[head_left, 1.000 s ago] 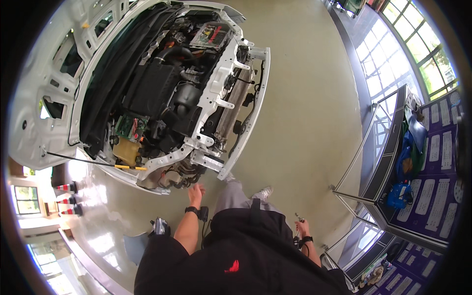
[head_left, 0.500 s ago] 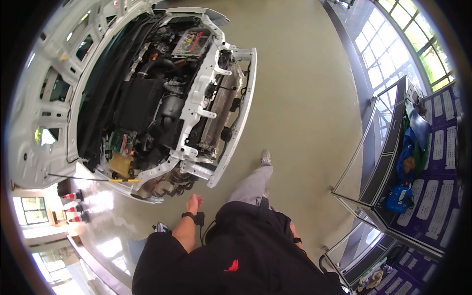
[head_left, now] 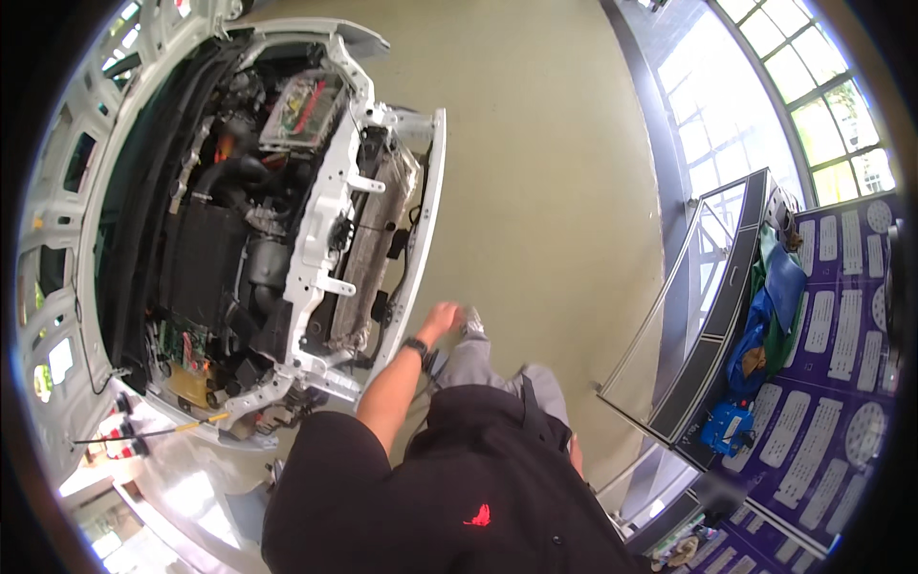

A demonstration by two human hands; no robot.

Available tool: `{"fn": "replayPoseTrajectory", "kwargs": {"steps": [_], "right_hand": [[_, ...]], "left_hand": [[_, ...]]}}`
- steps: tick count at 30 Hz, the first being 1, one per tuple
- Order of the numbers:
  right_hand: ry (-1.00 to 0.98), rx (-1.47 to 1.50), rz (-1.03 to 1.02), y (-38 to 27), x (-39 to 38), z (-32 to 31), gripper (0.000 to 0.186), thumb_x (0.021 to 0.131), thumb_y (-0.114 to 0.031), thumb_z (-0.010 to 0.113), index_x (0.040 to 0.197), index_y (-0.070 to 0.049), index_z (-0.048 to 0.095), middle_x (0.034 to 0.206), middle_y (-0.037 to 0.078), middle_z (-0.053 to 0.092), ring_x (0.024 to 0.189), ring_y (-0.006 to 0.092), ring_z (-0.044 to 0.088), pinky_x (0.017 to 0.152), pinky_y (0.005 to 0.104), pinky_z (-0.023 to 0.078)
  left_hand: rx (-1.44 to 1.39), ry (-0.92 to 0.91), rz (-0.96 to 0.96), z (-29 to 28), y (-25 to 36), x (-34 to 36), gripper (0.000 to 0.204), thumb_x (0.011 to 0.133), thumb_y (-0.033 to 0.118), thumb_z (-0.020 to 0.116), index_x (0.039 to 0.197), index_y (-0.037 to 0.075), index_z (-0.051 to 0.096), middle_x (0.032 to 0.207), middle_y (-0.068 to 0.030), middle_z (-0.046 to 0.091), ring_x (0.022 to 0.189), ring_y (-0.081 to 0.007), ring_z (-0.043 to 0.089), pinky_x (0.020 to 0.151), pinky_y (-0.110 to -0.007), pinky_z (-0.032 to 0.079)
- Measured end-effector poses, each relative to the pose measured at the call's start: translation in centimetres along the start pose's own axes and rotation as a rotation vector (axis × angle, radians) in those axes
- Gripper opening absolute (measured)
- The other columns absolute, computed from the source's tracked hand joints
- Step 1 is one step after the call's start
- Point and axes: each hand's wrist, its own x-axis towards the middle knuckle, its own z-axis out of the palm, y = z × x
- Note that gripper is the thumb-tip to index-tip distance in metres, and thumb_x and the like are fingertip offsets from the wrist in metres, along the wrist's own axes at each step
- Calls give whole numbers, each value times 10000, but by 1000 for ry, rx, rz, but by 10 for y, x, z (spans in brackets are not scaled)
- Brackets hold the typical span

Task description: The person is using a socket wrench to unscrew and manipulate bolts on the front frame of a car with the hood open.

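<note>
The left hand (head_left: 442, 316) is near the middle of the frame, just right of the lower stretch of the car's white front beam (head_left: 426, 220), with bare floor (head_left: 535, 191) showing between them. Its fingers look bent, but blur hides whether they grip anything. A dark wristband (head_left: 415, 346) circles the wrist, and a shoe (head_left: 471, 323) shows right beside the fingers.

The right hand is nearly lost behind the black shirt (head_left: 459, 459); only a sliver of skin (head_left: 576, 453) shows at lower right, so I cannot tell what it holds. A second ago a metal-tipped tool showed in it; that tool is now out of sight.

The car front (head_left: 311, 239) fills the left side, farther left than half a second ago. The left hand has come up from below the bay's lower corner, so the beam is now its nearest part. Beyond lie the radiator (head_left: 368, 249), black engine cover (head_left: 203, 258) and clear-lidded box (head_left: 304, 110), with the raised hood (head_left: 57, 239) at the left edge. At right, a blue case (head_left: 729, 428) rests on a purple display board (head_left: 841, 316).
</note>
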Motion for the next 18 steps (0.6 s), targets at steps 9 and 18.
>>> {"fn": "replayPoseTrajectory", "kwargs": {"steps": [9, 18], "right_hand": [[-42, -57, 28, -105, 77, -45, 269, 786, -271, 553, 609, -78, 493, 551, 12, 480, 458, 108, 441, 412, 277, 345], [-218, 44, 93, -216, 181, -87, 300, 794, -301, 549, 604, -73, 503, 548, 12, 481, 456, 109, 440, 409, 280, 340]], "left_hand": [[-232, 127, -138, -8, 34, 10, 252, 854, 166, 419, 966, 11, 583, 805, -83, 628, 676, -133, 588, 594, -254, 470], [-311, 736, -765, -19, -52, -125, 538, 875, 495, 325, 799, 55, 624, 702, -37, 621, 521, -110, 547, 434, -250, 405]]}}
